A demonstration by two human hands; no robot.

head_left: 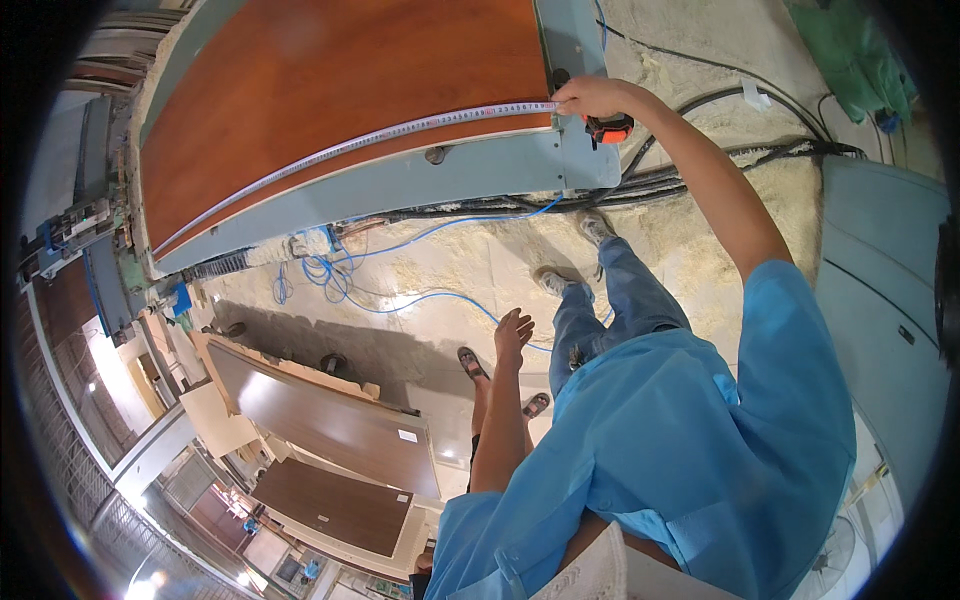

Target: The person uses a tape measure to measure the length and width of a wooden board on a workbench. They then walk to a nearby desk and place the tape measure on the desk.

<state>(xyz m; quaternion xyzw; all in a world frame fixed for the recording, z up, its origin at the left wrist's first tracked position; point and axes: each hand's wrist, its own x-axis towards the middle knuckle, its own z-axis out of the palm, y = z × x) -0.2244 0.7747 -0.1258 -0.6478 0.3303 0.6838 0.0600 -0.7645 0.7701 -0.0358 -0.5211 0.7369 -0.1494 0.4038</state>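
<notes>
Over the corner of a machine bed, my right hand [598, 98] is closed on a tape measure [610, 129] with an orange and black case. Its white blade [400, 128] runs out to the left along the near edge of a reddish-brown wood-look panel [350, 75]. My fingertips pinch the blade at the panel's right end; the palm is hidden. Away from the bed, my left hand [514, 332] hangs low over the floor with its fingers loosely bent and apart, holding nothing.
The panel lies on a grey-blue machine bed [480, 165]. Black cables [690, 185] and a blue hose [450, 295] cross the dusty floor. Dark brown boards [320, 405] are stacked at lower left. A person's sandalled foot [472, 363] is near my left hand. A grey cabinet [885, 270] stands right.
</notes>
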